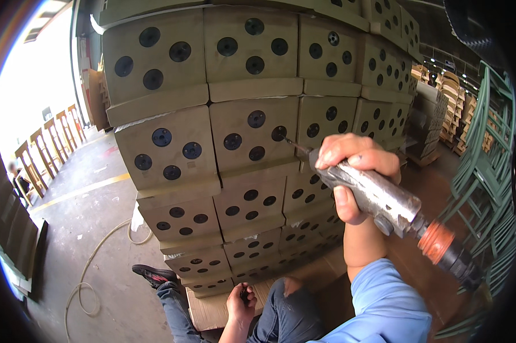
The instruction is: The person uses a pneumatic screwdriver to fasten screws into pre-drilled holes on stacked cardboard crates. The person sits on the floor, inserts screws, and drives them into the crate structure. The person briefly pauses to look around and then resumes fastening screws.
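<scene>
My right hand [358,157] is wrapped round an air screwdriver [392,200], a worn silver tool with an orange and black coupling at its rear. Its long bit points at a black round disc [279,133] on the stack; the tip looks to be at the disc, though firm contact is hard to judge. Tan box-shaped pieces [241,188] are stacked in rows, with black discs in groups on their faces. Low down by my knee, my left hand [239,306] is closed around something small and dark that I cannot make out.
A pale hose [81,286] curls across the concrete floor at left. Wooden chair frames [44,146] line up beyond it, with a person [21,182] beside them. Green metal frames [469,166] are piled at right. Cardboard [206,311] lies under the stack.
</scene>
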A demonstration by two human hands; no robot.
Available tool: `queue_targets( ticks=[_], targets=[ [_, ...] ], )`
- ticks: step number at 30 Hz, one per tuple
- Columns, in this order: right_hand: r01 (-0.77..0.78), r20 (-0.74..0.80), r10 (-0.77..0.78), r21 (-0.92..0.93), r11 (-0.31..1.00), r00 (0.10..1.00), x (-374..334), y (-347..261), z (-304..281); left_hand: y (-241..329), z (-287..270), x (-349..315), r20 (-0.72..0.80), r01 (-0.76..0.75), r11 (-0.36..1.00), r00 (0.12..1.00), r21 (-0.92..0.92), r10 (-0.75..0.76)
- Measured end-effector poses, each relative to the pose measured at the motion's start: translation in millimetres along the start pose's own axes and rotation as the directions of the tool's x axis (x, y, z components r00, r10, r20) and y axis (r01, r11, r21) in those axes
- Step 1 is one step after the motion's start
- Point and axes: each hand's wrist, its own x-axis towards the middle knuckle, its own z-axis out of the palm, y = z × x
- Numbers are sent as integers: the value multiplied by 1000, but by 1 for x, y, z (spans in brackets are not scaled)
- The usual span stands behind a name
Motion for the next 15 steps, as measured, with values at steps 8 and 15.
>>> queue_targets(
  ticks=[8,15],
  targets=[
    [36,-164,-35,6,999,986,-24,-4,2,2,-11,0,-38,15,1000,999,-16,-16],
    [95,-110,-108,-113,989,988,-34,-11,18,-5,-13,1,-2,7,1000,1000,-4,-7]
  ],
)
